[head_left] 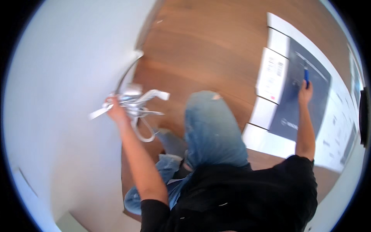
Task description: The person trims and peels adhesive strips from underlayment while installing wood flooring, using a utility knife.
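Left hand clutched white cords at frame left, likely keeping them bunched. Right hand gripped a blue tool, upper right.

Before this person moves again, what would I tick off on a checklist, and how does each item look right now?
1. Left hand gripping the white cord bundle: ok.
2. Right hand gripping the blue-handled tool: ok.
3. Cords gathered neatly: not ok; a loop hangs down and loose ends stick out.
4. Cords apart from the grey-and-white cardboard: ok; they are on opposite sides of the person.
5. Tool's tip off the cardboard: cannot tell; it is too blurred.
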`<state>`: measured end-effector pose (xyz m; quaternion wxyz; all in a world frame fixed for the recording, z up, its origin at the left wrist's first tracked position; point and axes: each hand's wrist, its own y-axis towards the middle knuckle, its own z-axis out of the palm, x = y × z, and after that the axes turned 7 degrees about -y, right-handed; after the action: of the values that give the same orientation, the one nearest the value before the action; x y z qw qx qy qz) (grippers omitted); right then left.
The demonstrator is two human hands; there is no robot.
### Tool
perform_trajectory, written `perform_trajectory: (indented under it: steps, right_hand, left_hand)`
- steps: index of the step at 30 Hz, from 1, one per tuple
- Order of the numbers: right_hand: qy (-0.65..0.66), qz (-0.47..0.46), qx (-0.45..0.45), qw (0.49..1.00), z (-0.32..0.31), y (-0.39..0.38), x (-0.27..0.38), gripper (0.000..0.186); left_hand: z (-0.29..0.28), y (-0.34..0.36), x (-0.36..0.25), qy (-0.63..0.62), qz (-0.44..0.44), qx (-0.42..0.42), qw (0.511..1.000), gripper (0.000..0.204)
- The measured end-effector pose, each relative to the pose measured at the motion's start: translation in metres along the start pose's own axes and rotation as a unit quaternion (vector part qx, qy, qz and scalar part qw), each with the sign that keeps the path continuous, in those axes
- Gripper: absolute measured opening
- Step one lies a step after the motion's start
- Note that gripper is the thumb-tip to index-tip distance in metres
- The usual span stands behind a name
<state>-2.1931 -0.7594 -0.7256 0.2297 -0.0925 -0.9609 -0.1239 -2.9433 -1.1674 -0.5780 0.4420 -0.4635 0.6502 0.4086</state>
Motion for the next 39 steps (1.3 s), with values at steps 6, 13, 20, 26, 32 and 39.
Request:
perform_trajectory:
  steps: [6,13,20,26,32,39]
  right_hand:
    - [-0.187,0.007,-0.038,0.982,0.019,-0.028,-0.054,0.051]
    - [-0.226,-0.130,-0.102,0.960,0.026,-0.048,-0.037,0.049]
    - [-0.236,-0.124,-0.076,0.961,0.030,-0.047,-0.042,0.049]
    - [-0.226,-0.112,-0.061,0.966,0.029,-0.050,-0.033,0.043]
    - [-0.212,-0.091,-0.044,0.972,0.022,-0.048,-0.017,0.043]
    - [-0.190,-0.062,-0.014,0.980,0.011,-0.046,-0.005,0.044]
  left_hand:
    - [0.042,0.043,-0.082,-0.250,-0.066,0.096,0.961,0.045]
    - [0.014,0.078,-0.225,-0.325,0.163,-0.008,0.932,0.046]
    - [0.088,0.113,-0.243,-0.242,0.178,0.064,0.952,0.046]
    - [0.266,0.148,-0.190,-0.361,-0.076,0.157,0.916,0.054]
    - [0.360,0.154,-0.220,-0.424,-0.103,0.278,0.856,0.045]
    - [0.440,0.167,-0.394,-0.003,0.427,0.240,0.872,0.047]
